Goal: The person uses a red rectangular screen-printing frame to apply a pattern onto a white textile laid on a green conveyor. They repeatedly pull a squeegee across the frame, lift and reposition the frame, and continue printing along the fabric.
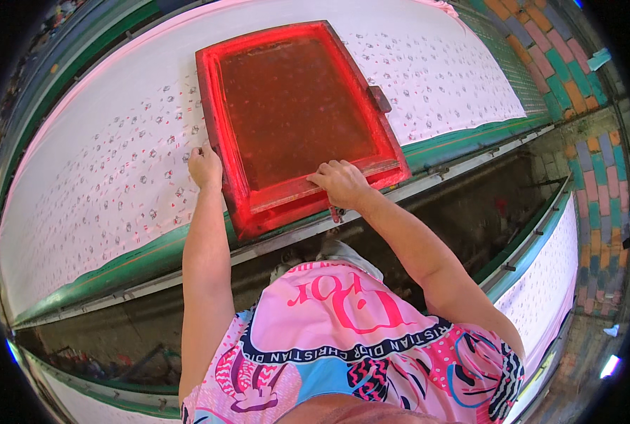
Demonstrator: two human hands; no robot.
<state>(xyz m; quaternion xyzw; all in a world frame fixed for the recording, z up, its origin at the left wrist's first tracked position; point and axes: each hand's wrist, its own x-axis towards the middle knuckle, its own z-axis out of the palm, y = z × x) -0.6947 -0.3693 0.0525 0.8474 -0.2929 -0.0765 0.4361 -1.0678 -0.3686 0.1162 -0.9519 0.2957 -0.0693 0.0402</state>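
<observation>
Faces a long, green-edged table (117,270) spread with white cloth (138,71), curving strongly in the wide lens. Has a dark aisle (138,332) directly below, between this and another green-edged table (523,256) at the lower right, likewise under pale printed cloth. Shows brick-patterned paving (598,177) in green, orange, pink and grey, off to the right. Has a large rectangular red frame (216,106) lying on the white cloth, slightly askew, with a near end reaching out over the table's green edge. Wears a bright pink shirt (322,297) patterned in red, black and blue. Shows a dark red-brown panel (294,113) inside the frame and a long, narrow bar (280,198) across the near end. Curls the right hand (343,185) over the bar from above, gripping with bent fingers. Closes the left hand (205,168) on the frame's left edge; cannot make out the exact hold of the fingers there. Has a brown tab (380,99) sticking out from the frame's right edge, well apart from both hands. Shows tiny dark and red motifs (165,90) scattered over the cloth on either side.
</observation>
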